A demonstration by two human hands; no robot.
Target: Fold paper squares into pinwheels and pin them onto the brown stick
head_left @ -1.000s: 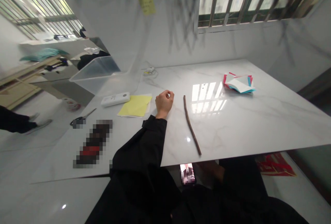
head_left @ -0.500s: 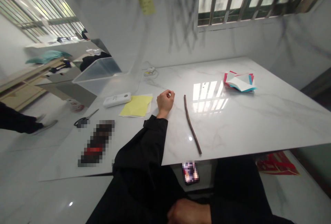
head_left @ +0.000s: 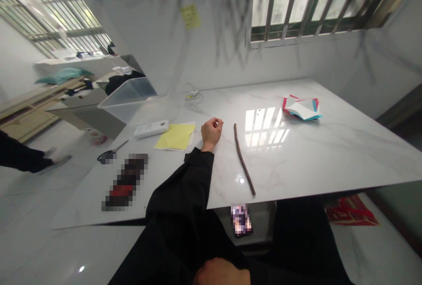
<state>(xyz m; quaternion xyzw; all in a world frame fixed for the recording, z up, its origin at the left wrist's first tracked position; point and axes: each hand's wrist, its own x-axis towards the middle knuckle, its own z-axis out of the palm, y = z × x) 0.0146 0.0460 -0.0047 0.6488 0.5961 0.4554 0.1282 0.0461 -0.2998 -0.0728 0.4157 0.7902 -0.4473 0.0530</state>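
Resting fist [head_left: 211, 131] — stick [head_left: 244, 158] beside

On the marble table [head_left: 329, 153] lie one brown stick [head_left: 243, 158], one pair of scissors [head_left: 111, 152], one white remote-like device [head_left: 151, 128], one small stack of yellow paper [head_left: 174, 136] and one pile of coloured folded papers [head_left: 301, 108]. One clear plastic bin [head_left: 128, 96] stands behind. Two hands show.

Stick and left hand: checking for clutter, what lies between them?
Nothing: in the head view only bare marble table separates the left hand from the stick.
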